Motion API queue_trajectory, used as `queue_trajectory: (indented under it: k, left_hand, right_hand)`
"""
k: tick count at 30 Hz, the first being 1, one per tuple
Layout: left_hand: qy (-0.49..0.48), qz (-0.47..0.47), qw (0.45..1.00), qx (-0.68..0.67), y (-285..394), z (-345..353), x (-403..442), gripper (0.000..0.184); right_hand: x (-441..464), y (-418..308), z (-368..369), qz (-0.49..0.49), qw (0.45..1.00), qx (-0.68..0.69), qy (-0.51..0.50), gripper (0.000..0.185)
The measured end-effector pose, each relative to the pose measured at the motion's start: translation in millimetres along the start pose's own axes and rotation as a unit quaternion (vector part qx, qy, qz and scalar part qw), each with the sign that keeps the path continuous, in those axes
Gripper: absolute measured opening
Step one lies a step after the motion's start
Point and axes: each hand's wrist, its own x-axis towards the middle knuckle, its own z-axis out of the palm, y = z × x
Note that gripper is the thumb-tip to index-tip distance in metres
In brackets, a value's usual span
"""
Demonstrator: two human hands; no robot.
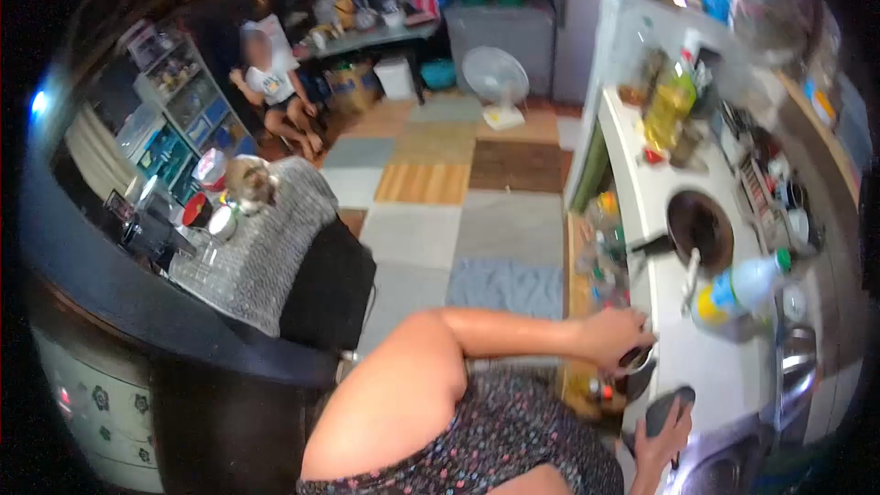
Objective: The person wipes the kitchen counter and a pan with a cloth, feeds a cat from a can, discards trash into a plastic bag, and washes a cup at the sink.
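Nearest me, the person in a black garment flecked with small flowers (522, 417) leaned by the counter. The right hand (662, 445) gripped a dark-grey, rounded object (667, 409) beside the edge of the shiny metal sink (724, 463). The left hand (616, 337) was curled round a small dark object with a pale rim (634, 357) at the counter's front edge; I couldn't tell what either object was.

Along the long white countertop (667, 321) leaned a pale plastic bottle with a green cap (744, 288), then a round dark frying pan (701, 227), its handle jutting over the edge, and farther along a bottle of yellow liquid (673, 105).

Across the room, a grey patterned cloth (266, 252) covered a table. A blue-grey mat (504, 284) lay on the patchwork floor (429, 176). Farther back stood a white round fan (495, 75), while another person (276, 87) sat near the shelves (194, 96).
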Motion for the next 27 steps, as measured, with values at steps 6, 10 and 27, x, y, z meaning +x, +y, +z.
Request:
queue_trajectory:
  k: [6, 10, 27]
  left_hand:
    - [-0.04, -0.219, 0.975, 0.013, -55, -69, -145, 0.072]
    - [0.009, -0.297, 0.953, 0.051, -89, -82, -237, 0.068]
    - [0.057, -0.521, 0.852, 0.02, -182, -116, -347, 0.066]
  right_hand:
    - [56, -68, 43, -0.078, 0.978, -0.194, -0.006, 0.057]
    - [92, -63, 101, -0.272, 0.921, -0.255, 0.116, 0.044]
    - [219, -157, 222, 0.092, 0.941, 0.319, 0.061, 0.037]
